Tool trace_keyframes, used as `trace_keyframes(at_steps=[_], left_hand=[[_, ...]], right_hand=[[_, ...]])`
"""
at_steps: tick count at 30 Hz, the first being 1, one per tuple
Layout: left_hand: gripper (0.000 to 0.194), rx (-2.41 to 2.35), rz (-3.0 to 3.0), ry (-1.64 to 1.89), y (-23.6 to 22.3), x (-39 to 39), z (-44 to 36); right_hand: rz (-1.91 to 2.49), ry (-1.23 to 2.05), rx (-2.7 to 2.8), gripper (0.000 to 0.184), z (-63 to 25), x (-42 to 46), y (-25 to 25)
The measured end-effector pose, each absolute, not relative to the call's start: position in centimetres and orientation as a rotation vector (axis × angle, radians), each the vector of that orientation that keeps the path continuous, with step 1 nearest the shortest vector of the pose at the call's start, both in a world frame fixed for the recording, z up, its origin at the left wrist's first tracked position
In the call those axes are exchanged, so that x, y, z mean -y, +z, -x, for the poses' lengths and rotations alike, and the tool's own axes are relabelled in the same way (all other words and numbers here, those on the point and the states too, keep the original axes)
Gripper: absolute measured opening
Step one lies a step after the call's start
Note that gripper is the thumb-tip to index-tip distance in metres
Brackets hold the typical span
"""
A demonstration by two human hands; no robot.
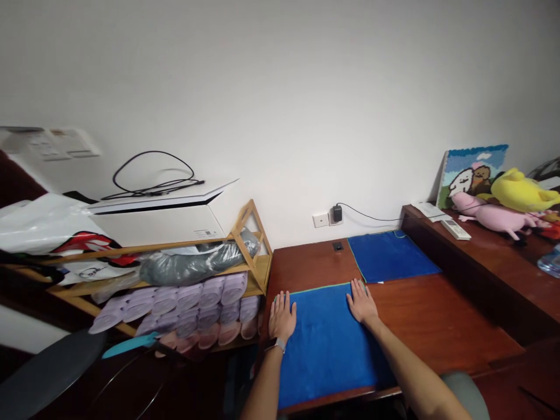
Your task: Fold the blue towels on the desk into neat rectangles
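Observation:
A blue cloth [326,344] with a green-stitched edge is spread flat on the brown wooden desk [437,315]. My left hand [282,317] lies palm down on its far left corner, fingers extended, with a watch band on the wrist. At the far right corner my right hand [362,302] also rests flat, fingers stretched forward. Neither hand grips anything. Behind and to the right, a second blue cloth [391,256] lies flat near the wall, with a small white tag at its near edge.
To the left, a wooden rack [262,265] holds lilac slippers [210,291], a wrapped grey bundle [188,265] and a white box [161,224]. A black charger [336,213] sits in the wall socket. On the raised right surface are a remote [455,229] and plush toys [494,216].

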State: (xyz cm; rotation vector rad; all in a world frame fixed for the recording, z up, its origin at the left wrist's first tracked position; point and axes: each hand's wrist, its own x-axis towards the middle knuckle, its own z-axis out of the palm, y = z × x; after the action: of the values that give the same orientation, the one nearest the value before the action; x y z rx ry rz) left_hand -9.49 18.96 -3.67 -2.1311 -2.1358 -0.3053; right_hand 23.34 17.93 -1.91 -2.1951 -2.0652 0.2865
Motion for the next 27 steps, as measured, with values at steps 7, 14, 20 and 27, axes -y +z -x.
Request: trace_keyframes(at_steps=[7,14,20,27], left_hand=[[0.058,1.890,2.259,-0.437,-2.6,-19.0,6.2],[0.055,1.884,2.443,-0.323,-2.9,-20.0,1.9],[0.057,1.916,2.434,-0.274,-2.6,-20.0,1.4],[0.060,2.017,2.327,-0.238,-2.5,-20.2,8.5]], right_hand=[[1.976,0.225,2.149,0.068,-18.4,-18.2,-0.4],[1.700,0.380,2.325,0.068,-14.2,-19.1,-1.5],[1.716,0.368,2.314,0.070,-14.2,-19.2,-1.8],[1.932,0.288,2.190,0.071,-20.1,-19.6,-2.5]])
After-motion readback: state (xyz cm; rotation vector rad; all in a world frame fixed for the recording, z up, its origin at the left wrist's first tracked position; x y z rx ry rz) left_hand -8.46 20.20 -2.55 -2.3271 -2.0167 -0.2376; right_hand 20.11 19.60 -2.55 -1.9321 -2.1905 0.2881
